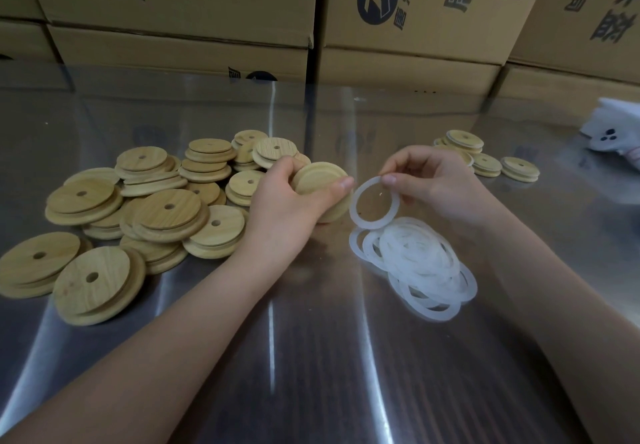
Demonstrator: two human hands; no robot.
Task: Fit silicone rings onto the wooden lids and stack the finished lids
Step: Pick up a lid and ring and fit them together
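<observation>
Clamped in the left hand (284, 201), one wooden lid (317, 180) stood tilted above the tabletop (311, 357); the right hand (436, 183) pinched one silicone ring (356, 216) just beside it. Below lay a heap of rings (419, 263), too overlapped to count. Left sat a loose pile of lids (138, 215), over twenty. Far right, about five finished lids (485, 161) sat.
</observation>
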